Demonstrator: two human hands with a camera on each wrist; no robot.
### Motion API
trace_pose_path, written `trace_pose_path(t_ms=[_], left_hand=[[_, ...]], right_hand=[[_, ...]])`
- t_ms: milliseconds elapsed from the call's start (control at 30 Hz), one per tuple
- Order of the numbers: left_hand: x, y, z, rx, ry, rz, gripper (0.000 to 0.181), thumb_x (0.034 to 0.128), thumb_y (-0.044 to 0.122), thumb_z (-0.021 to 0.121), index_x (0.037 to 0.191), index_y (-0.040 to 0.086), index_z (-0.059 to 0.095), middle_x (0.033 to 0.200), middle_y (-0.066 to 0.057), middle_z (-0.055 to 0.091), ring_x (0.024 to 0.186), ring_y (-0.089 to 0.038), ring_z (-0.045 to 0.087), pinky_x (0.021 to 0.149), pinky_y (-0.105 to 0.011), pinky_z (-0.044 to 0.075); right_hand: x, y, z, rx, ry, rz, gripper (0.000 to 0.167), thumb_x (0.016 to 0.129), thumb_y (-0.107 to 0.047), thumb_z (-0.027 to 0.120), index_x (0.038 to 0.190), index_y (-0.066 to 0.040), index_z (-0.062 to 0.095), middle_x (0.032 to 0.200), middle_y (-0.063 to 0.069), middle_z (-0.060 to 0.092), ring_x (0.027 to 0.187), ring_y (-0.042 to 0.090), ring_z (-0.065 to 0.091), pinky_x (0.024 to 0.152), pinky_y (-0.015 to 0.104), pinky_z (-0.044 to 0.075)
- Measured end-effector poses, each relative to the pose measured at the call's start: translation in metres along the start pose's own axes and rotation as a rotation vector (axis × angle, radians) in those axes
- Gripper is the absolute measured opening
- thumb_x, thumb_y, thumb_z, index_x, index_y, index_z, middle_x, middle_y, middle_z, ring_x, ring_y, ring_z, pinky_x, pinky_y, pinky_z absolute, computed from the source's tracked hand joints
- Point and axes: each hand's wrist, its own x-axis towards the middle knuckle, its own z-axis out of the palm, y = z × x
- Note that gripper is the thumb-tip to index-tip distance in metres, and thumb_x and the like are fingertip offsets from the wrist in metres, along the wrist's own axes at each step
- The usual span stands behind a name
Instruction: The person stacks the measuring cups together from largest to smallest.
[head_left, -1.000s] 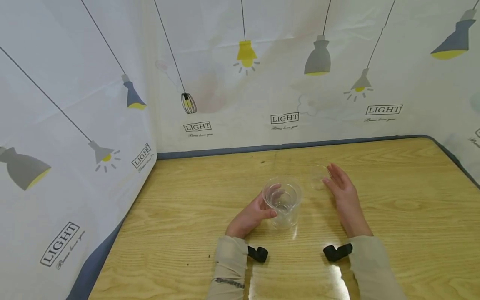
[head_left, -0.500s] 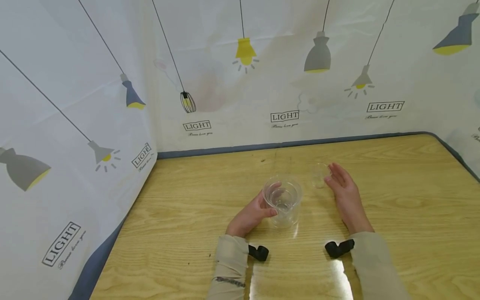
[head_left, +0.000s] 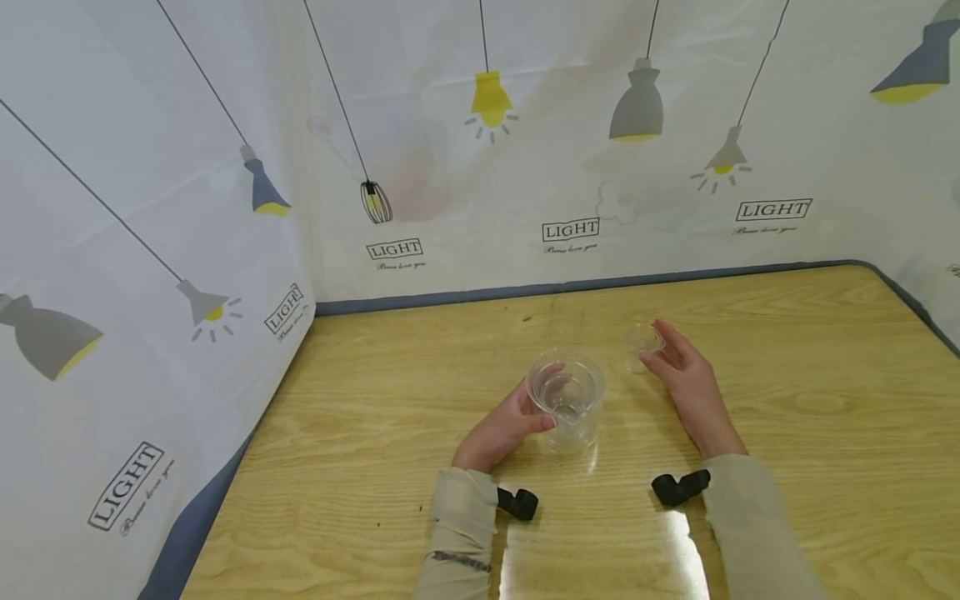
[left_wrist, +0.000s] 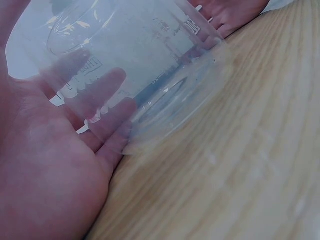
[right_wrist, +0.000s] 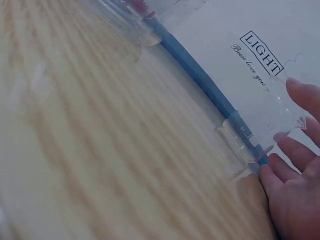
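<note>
A large clear plastic beaker with printed markings stands on the wooden table. My left hand grips it from the left, thumb at the near side and fingers behind the wall, as the left wrist view of the beaker shows. Rings show inside it; whether another vessel is nested there I cannot tell. Farther back and to the right is a small clear beaker. My right hand holds it from the right, its thumb at the rim of the small beaker and fingers along the far side.
The wooden table meets a white cloth wall printed with lamps along the back and left, with a blue strip at its foot. Black wrist cameras sit near the left cuff and right cuff.
My right thumb and fingers have closed in around the small beaker's rim. The left hand and large beaker stay in place; the head view shifts slightly.
</note>
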Motion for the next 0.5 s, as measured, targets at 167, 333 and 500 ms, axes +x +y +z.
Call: trace_pose_path(t_ms=[167,333,500], left_hand=[[0.003,-0.009,-0.005,-0.010,0.007,-0.008,0.080,0.0747,0.029,0.071,0.140,0.018,0.026,0.142,-0.009,0.029,0.131,-0.026,0.022,0.105,-0.042,0.016],[0.004,-0.018,-0.008,0.000,0.012,-0.007,0.080,0.0731,0.033,0.071,0.139,0.021,0.027,0.140,-0.005,0.032,0.130,-0.022,0.025,0.104,-0.038,0.019],[0.003,-0.017,-0.007,-0.010,0.012,-0.009,0.079,0.0747,0.031,0.071,0.139,0.020,0.026,0.141,-0.006,0.031,0.130,-0.024,0.023,0.104,-0.038,0.020]], right_hand=[[0.001,-0.001,0.001,-0.049,0.010,0.027,0.068,0.079,-0.050,0.058,0.138,-0.038,0.026,0.145,-0.008,0.022,0.129,0.021,0.027,0.102,0.041,0.025],[0.001,-0.002,0.003,-0.073,0.016,-0.008,0.065,0.082,-0.045,0.058,0.138,-0.036,0.026,0.143,-0.003,0.030,0.127,0.024,0.031,0.100,0.043,0.027],[0.001,-0.002,0.003,-0.056,0.022,-0.030,0.068,0.083,-0.042,0.058,0.141,-0.026,0.027,0.139,-0.002,0.037,0.126,0.021,0.033,0.099,0.040,0.029]])
